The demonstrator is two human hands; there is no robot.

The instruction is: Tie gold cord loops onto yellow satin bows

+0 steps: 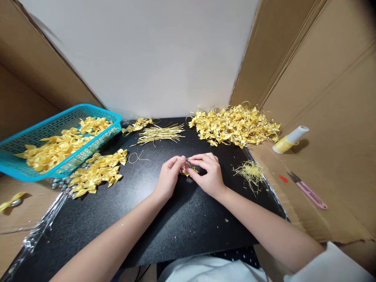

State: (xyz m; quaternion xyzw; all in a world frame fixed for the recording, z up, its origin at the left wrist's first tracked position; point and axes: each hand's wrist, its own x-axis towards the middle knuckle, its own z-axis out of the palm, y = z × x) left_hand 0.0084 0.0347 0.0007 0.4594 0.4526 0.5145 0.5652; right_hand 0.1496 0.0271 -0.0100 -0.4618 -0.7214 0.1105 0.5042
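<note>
Near the middle of the black table [164,231], my left hand [170,175] and my right hand [209,174] meet over a small yellow bow [191,171]. Both hands are closed, fingertips pinched. A thin gold cord runs between the fingertips, looped above the bow. My fingers partly hide the bow and the cord's ends. Beyond the hands lies a bundle of cut gold cords [160,134]. One loose curled cord [138,158] rests to the left of my left hand.
A blue basket [29,132] of yellow bows stands at left, with more bows [96,174] beside it. A large heap of corded bows [237,124] is at back right. Cord scraps [251,174], pink snips [311,194] and a white tube [290,140] are at right. Cardboard walls [323,98] flank the table.
</note>
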